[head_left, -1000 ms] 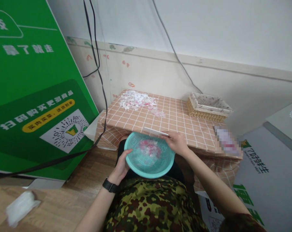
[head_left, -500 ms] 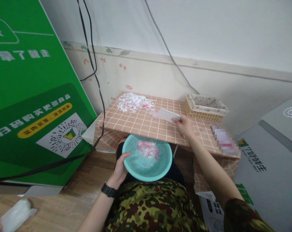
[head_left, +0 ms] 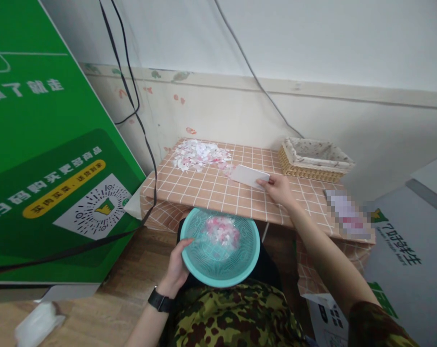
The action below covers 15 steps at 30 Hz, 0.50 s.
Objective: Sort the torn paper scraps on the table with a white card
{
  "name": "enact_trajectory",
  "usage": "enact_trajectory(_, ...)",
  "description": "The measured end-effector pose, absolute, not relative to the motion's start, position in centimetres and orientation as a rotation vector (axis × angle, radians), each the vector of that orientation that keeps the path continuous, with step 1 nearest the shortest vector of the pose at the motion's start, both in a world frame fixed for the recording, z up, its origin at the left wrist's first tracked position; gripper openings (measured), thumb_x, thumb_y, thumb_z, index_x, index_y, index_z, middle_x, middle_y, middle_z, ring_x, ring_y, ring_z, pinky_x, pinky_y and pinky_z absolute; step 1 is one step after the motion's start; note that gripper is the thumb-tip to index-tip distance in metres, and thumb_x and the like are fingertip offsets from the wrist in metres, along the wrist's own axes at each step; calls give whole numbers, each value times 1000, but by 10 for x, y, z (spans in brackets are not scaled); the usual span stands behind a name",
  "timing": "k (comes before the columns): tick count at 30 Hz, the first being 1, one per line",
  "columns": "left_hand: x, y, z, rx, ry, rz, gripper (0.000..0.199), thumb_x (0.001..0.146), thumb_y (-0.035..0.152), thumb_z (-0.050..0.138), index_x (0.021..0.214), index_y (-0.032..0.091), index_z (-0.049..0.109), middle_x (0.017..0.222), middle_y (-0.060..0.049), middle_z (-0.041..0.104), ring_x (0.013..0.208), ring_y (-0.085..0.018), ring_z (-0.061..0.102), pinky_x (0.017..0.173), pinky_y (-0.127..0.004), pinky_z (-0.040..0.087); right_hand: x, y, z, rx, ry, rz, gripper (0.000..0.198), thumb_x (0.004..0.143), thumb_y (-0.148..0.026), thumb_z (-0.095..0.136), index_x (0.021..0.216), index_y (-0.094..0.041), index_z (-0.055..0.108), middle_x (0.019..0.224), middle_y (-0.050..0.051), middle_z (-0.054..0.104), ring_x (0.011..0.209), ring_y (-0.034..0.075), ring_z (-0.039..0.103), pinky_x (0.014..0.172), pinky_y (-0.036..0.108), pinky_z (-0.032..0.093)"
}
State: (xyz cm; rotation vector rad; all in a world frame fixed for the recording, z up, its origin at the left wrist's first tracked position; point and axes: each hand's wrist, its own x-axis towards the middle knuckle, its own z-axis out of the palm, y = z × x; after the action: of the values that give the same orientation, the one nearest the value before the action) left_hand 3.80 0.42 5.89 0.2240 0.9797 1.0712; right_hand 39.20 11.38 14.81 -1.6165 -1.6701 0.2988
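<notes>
My left hand grips the left rim of a turquoise plastic colander, thumb over the edge. The colander sits at my lap, just below the table's front edge. Pink and white paper scraps lie inside it. Over the tabletop, my right hand pinches the right end of a flat white card. The card's left end is close to a few pinkish scraps on the cloth; whether it touches them I cannot tell. A heap of white paper scraps spreads behind, at the table's back left.
A checked brown cloth covers the table. At its back right stands a lined wicker basket; a blurred flat item lies at the right end. A green sign panel stands left, with a black cable hanging before it.
My view has shifted slightly. The white card lies a little flatter, with its left end nearer the pinkish scraps. My left hand keeps its hold on the colander.
</notes>
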Motion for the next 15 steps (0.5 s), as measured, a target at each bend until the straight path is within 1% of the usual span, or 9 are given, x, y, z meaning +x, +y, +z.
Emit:
enact_trajectory(3,36,6,55,213,1006,1080,13,69,20,72,80,12,74,77,-7,78,68,-23,71,73,-34,57,392,114,150,-1564,-1718,379,36,83,-50,58,71,-17,64,64,3,60,57,15,50,52,28,34)
enact_trajectory(6,35,7,52,201,1029,1064,16,69,19,71,83,12,74,80,-7,79,70,-24,72,73,-35,57,392,115,151,-1524,-1730,457,37,84,-51,58,72,-17,64,64,2,61,58,15,52,52,28,36)
enact_trajectory(11,33,8,54,194,1040,1027,15,69,19,70,81,11,75,78,-8,79,69,-24,72,75,-35,57,387,113,151,-1578,-1698,384,38,85,-51,57,70,-18,64,62,2,61,56,16,52,52,28,35)
enact_trajectory(15,33,9,50,215,1077,1015,14,69,21,71,78,12,75,76,-8,78,66,-24,71,72,-35,56,378,107,152,-1569,-1786,402,37,87,-51,54,70,-19,62,59,1,58,54,15,50,51,29,34)
